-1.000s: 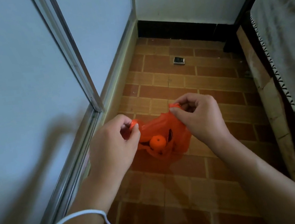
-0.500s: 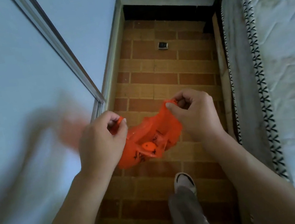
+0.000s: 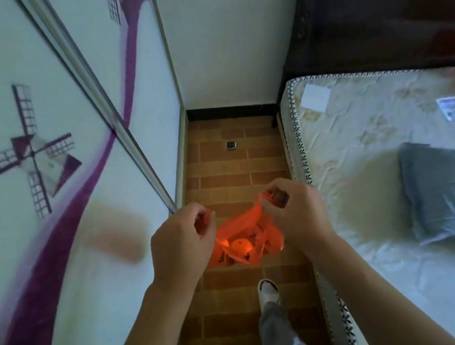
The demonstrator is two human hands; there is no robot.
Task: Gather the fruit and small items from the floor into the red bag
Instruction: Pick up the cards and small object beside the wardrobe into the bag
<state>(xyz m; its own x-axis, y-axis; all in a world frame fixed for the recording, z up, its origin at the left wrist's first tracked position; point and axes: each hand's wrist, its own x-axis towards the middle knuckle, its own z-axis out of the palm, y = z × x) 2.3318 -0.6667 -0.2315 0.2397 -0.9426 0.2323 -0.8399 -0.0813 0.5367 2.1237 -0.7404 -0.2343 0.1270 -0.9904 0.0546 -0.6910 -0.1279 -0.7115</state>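
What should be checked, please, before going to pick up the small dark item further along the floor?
1. Left hand pinches one handle of the red bag: ok.
2. Right hand pinches the other handle: ok.
3. Bag mouth held open between the hands: ok.
4. Orange fruit sits inside the bag: ok.
5. Small dark item lies on the brick floor ahead, not yet gathered: not ok.
6. A hand free to pick it up: not ok, both hold the bag.
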